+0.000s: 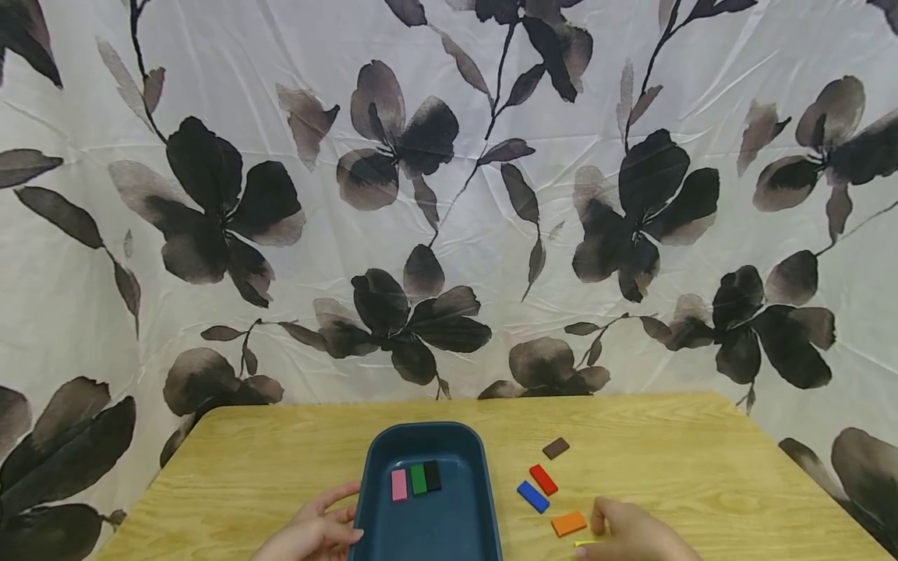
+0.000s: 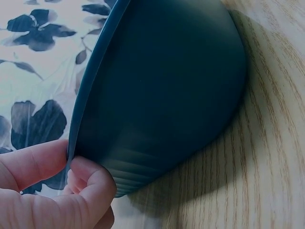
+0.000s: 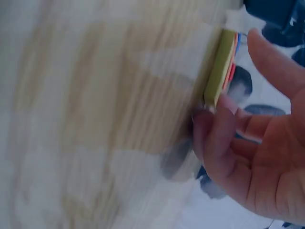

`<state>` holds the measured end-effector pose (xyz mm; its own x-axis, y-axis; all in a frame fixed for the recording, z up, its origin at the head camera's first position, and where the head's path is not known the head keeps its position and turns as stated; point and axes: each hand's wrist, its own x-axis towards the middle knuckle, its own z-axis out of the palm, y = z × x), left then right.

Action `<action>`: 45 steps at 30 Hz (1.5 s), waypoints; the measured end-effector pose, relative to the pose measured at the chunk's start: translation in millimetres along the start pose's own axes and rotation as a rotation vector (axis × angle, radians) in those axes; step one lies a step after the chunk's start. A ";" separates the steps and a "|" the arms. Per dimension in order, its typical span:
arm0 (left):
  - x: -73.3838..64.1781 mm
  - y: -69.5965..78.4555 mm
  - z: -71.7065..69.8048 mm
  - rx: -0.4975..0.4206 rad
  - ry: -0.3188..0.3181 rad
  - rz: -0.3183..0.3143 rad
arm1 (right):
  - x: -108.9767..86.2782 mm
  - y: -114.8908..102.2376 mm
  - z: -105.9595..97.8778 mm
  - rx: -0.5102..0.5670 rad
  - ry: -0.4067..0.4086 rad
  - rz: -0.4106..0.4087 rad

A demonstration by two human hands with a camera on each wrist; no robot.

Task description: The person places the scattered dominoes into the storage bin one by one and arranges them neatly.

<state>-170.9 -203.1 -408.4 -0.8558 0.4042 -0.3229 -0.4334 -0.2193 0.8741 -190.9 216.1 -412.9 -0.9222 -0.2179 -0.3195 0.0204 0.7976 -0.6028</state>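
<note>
My left hand grips the left rim of a dark blue tray, thumb and fingers on either side of the rim in the left wrist view. A pink block, a green block and a black block lie side by side in the tray. My right hand is at a yellow block on the table. Its bent fingertips are at one end of this block, while the thumb stands apart from it. In the head view the hand hides part of the yellow block.
To the tray's right lie an orange block, a blue block, a red block and a brown block on the wooden table. A floral cloth hangs behind the table's far edge.
</note>
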 end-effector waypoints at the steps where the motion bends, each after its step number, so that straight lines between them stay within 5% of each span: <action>1: 0.1 0.2 0.1 -0.005 0.001 0.000 | 1.1 -1.6 2.3 -0.017 0.020 0.003; 7: 0.1 1.2 1.0 0.001 0.014 0.002 | 5.3 -6.5 9.0 -0.053 0.072 0.014; 16: -0.5 0.7 -1.3 0.021 0.004 0.004 | 10.6 0.1 0.6 0.063 -0.019 -0.116; 24: -2.0 0.4 -4.3 0.068 -0.012 0.012 | 9.3 5.8 -2.2 0.060 0.000 -0.047; 29: -1.9 0.9 -5.1 0.079 -0.021 0.019 | 8.1 9.1 -3.9 0.039 -0.011 -0.102; 37: -0.3 0.9 -5.6 0.100 -0.024 0.024 | 7.6 13.2 -13.0 0.288 -0.085 -0.164; 45: 0.8 0.3 -5.4 0.097 -0.031 0.025 | 8.3 13.5 -22.9 0.390 -0.091 -0.223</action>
<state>-173.3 -207.7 -410.4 -0.8562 0.4274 -0.2901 -0.3809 -0.1431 0.9135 -207.1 237.9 -407.0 -0.8832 -0.4227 -0.2033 -0.0144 0.4578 -0.8889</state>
